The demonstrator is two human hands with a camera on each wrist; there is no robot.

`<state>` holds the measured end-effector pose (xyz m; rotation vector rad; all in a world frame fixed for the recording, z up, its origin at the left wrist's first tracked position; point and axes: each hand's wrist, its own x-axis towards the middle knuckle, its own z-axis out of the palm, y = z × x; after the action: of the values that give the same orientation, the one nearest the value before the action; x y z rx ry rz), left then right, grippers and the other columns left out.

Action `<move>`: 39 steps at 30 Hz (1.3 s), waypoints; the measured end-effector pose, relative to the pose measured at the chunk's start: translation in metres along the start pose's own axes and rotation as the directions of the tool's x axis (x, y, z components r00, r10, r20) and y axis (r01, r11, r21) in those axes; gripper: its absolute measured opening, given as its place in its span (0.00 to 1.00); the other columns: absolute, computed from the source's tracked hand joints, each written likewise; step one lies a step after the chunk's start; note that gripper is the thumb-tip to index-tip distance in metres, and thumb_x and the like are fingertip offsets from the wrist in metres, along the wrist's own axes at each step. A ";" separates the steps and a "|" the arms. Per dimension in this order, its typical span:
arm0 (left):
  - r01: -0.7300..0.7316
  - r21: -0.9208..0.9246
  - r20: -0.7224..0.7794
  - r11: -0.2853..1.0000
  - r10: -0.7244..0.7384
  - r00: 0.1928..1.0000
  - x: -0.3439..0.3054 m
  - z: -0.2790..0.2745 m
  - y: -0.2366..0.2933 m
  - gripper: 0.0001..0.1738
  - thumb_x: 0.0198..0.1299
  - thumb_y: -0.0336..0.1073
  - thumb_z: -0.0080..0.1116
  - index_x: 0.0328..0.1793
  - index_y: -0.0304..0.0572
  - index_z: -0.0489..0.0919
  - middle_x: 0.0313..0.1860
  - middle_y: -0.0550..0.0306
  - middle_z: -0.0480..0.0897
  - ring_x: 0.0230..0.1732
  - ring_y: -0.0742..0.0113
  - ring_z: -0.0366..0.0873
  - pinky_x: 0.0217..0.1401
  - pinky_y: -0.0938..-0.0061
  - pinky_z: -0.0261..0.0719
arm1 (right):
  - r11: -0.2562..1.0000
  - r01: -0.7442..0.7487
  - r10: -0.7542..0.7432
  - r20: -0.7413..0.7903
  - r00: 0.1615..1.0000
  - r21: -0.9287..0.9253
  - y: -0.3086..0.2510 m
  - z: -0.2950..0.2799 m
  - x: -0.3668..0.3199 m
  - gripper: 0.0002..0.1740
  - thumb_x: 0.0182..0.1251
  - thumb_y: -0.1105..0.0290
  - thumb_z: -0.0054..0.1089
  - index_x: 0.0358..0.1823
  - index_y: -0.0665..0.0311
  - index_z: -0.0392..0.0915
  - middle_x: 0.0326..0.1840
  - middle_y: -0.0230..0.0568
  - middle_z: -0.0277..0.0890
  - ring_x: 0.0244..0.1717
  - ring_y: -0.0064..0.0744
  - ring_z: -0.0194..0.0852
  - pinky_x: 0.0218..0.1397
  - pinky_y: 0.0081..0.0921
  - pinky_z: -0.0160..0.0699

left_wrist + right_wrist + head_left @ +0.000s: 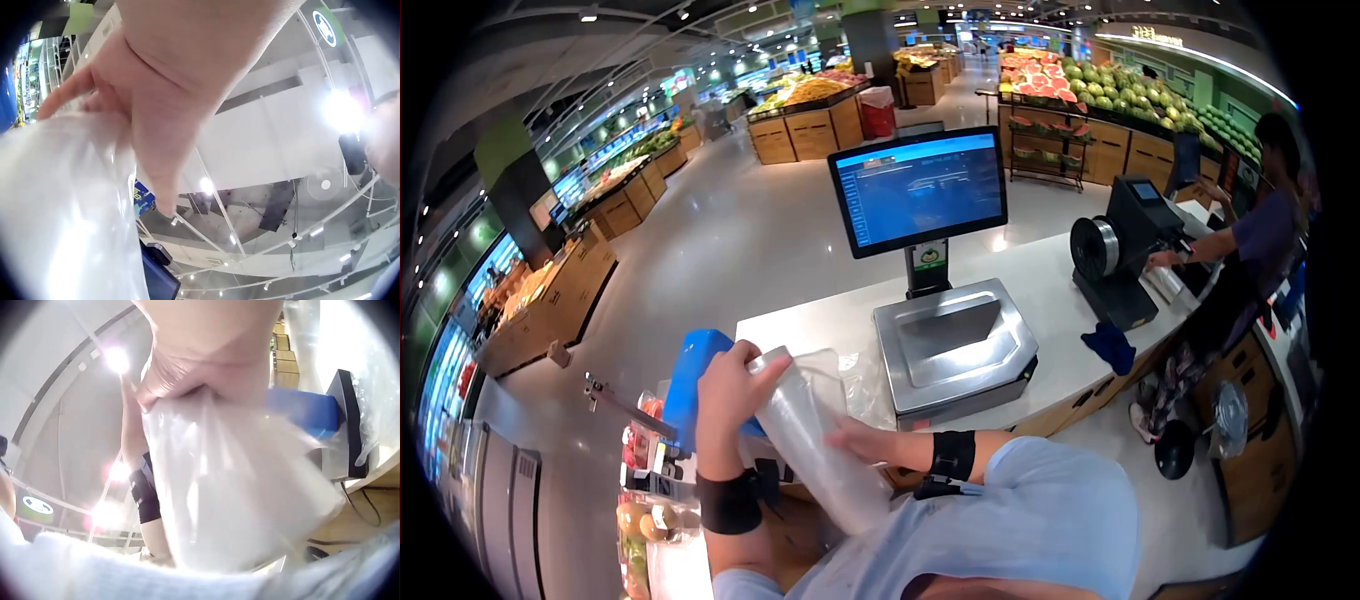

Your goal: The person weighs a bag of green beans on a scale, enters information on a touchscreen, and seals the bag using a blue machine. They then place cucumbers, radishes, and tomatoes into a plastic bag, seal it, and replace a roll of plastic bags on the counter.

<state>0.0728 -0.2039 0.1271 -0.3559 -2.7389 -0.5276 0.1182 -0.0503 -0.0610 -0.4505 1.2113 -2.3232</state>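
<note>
A roll of clear plastic bags [810, 440] slants in front of my chest, its upper end pointing away to the left. My left hand [735, 388] holds that upper end, with the thumb laid along it; in the left wrist view the white film [69, 212] fills the space below the fingers. My right hand [862, 440] grips the roll's side lower down. In the right wrist view, the plastic [231, 481] gathers in creases under that hand and fans out towards my shirt. Most of the right fingers are hidden behind the film.
A weighing scale [960, 345] with a screen [920, 190] stands on the white counter [1040, 290]. Behind my left hand is a blue object [690, 380]. A dark blue cloth [1110, 348] lies near a black machine [1135, 250], where another person [1250, 240] works. Loose clear film [862, 385] lies left of the scale.
</note>
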 end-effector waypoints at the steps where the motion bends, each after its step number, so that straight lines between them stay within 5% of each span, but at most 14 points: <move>1: -0.024 -0.269 0.117 0.963 0.057 0.991 0.007 0.004 -0.014 0.25 0.54 0.52 0.60 0.42 0.33 0.79 0.33 0.47 0.82 0.40 0.57 0.79 0.43 0.68 0.76 | 0.987 -0.161 0.160 0.028 0.987 0.024 0.002 -0.011 0.003 0.33 0.60 0.60 0.56 0.66 0.61 0.63 0.55 0.42 0.74 0.50 0.28 0.76 0.52 0.28 0.77; 4: 0.009 -0.629 0.236 0.777 0.179 0.955 0.018 0.032 -0.069 0.21 0.57 0.42 0.56 0.50 0.32 0.78 0.41 0.51 0.82 0.45 0.68 0.78 0.48 0.74 0.74 | 0.874 -0.416 0.378 0.189 0.906 0.251 0.003 -0.032 -0.009 0.30 0.62 0.54 0.54 0.64 0.60 0.68 0.53 0.37 0.76 0.51 0.26 0.76 0.54 0.26 0.77; 6: 0.028 -0.931 0.134 0.364 0.269 0.954 0.011 0.067 -0.098 0.21 0.56 0.37 0.53 0.53 0.30 0.76 0.44 0.55 0.81 0.45 0.67 0.78 0.51 0.72 0.73 | 0.870 -0.408 0.403 0.079 0.912 0.278 -0.016 -0.004 -0.027 0.35 0.60 0.46 0.56 0.59 0.67 0.70 0.47 0.43 0.79 0.40 0.31 0.82 0.48 0.27 0.81; 10: 0.117 -0.991 0.120 0.070 0.043 0.992 -0.009 0.104 -0.088 0.19 0.55 0.31 0.51 0.53 0.28 0.73 0.43 0.53 0.80 0.41 0.71 0.78 0.44 0.77 0.76 | 0.763 -0.430 0.324 0.291 0.900 0.483 -0.024 0.016 -0.030 0.47 0.54 0.32 0.58 0.62 0.65 0.68 0.51 0.43 0.78 0.45 0.29 0.81 0.50 0.28 0.81; 12: 0.118 -0.990 0.120 0.076 0.014 0.993 -0.010 0.099 -0.075 0.17 0.54 0.32 0.56 0.49 0.28 0.75 0.39 0.53 0.81 0.36 0.73 0.78 0.39 0.79 0.76 | 0.733 -0.475 0.362 0.312 0.878 0.486 -0.025 0.011 -0.029 0.51 0.50 0.28 0.58 0.63 0.64 0.67 0.53 0.43 0.77 0.48 0.29 0.80 0.51 0.28 0.80; 15: 0.091 -0.813 0.073 0.575 -0.055 0.996 -0.006 0.078 -0.053 0.19 0.51 0.39 0.65 0.38 0.26 0.79 0.31 0.52 0.81 0.32 0.73 0.78 0.35 0.78 0.74 | 0.906 -0.375 0.357 0.122 0.926 0.194 -0.023 -0.008 -0.021 0.45 0.60 0.32 0.51 0.65 0.63 0.66 0.56 0.42 0.76 0.52 0.29 0.78 0.53 0.28 0.79; 17: -0.022 -0.535 -0.107 0.845 -0.041 0.993 0.004 0.093 -0.070 0.30 0.48 0.50 0.67 0.39 0.21 0.78 0.31 0.39 0.82 0.35 0.51 0.81 0.40 0.65 0.75 | 0.911 -0.355 0.384 -0.116 0.916 0.211 -0.028 0.006 -0.020 0.42 0.66 0.32 0.38 0.65 0.59 0.67 0.58 0.40 0.75 0.55 0.31 0.74 0.58 0.28 0.74; 18: 0.099 -0.341 0.008 0.935 -0.102 0.995 0.002 0.065 -0.045 0.34 0.48 0.55 0.64 0.39 0.22 0.79 0.35 0.33 0.81 0.40 0.41 0.79 0.44 0.61 0.75 | 0.860 -0.452 0.498 -0.194 0.845 0.237 -0.058 0.031 -0.029 0.39 0.70 0.36 0.34 0.66 0.60 0.66 0.57 0.43 0.75 0.55 0.35 0.74 0.60 0.30 0.72; 20: 0.105 -0.149 0.020 0.983 -0.103 0.995 -0.009 0.061 -0.042 0.34 0.50 0.59 0.60 0.36 0.26 0.80 0.36 0.34 0.81 0.43 0.41 0.79 0.46 0.58 0.76 | 0.942 -0.296 0.323 -0.191 0.927 0.155 0.004 -0.002 -0.011 0.37 0.73 0.39 0.29 0.66 0.61 0.65 0.59 0.41 0.73 0.55 0.32 0.74 0.62 0.30 0.70; 25: 0.129 0.189 0.245 0.973 -0.174 0.954 0.012 0.020 0.013 0.38 0.55 0.64 0.55 0.42 0.26 0.81 0.36 0.34 0.82 0.41 0.43 0.81 0.43 0.60 0.78 | 0.927 -0.352 0.359 -0.035 0.933 0.134 -0.022 -0.002 -0.012 0.29 0.75 0.47 0.36 0.59 0.63 0.70 0.49 0.39 0.78 0.47 0.29 0.79 0.51 0.28 0.80; 30: -0.014 -0.473 0.313 0.881 0.183 0.932 0.014 0.045 -0.052 0.28 0.59 0.54 0.57 0.47 0.32 0.81 0.31 0.50 0.83 0.35 0.62 0.82 0.42 0.69 0.77 | 0.789 -0.450 0.434 0.140 0.890 0.417 -0.028 0.000 -0.013 0.22 0.73 0.53 0.43 0.53 0.63 0.74 0.43 0.37 0.79 0.40 0.28 0.81 0.42 0.25 0.84; 32: 0.041 -0.857 0.101 0.513 0.089 0.991 0.002 0.078 -0.073 0.20 0.59 0.45 0.59 0.47 0.33 0.80 0.33 0.56 0.82 0.34 0.68 0.79 0.43 0.73 0.76 | 0.701 -0.549 0.429 0.346 0.835 0.455 -0.017 -0.002 -0.005 0.21 0.73 0.54 0.46 0.53 0.64 0.74 0.41 0.38 0.79 0.38 0.27 0.82 0.41 0.26 0.84; 36: 0.170 -0.904 0.194 0.392 0.020 0.981 -0.003 0.071 -0.064 0.18 0.57 0.43 0.61 0.43 0.32 0.80 0.31 0.59 0.80 0.32 0.72 0.77 0.39 0.77 0.74 | 0.740 -0.559 0.483 0.283 0.829 0.375 -0.036 0.017 -0.016 0.20 0.72 0.56 0.47 0.53 0.64 0.74 0.41 0.38 0.80 0.39 0.27 0.82 0.41 0.25 0.83; 39: 0.186 -0.801 0.244 0.569 0.028 0.969 -0.003 0.059 -0.065 0.20 0.55 0.46 0.63 0.39 0.31 0.81 0.30 0.57 0.81 0.32 0.72 0.78 0.37 0.77 0.74 | 0.915 -0.390 0.373 -0.148 0.916 -0.106 -0.043 0.002 -0.026 0.18 0.73 0.56 0.45 0.48 0.61 0.76 0.37 0.35 0.77 0.35 0.23 0.78 0.37 0.21 0.78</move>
<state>0.0404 -0.2393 0.0534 -0.5249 -2.5118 -1.9241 0.1292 -0.0159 -0.0261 -0.0962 1.3808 -1.9651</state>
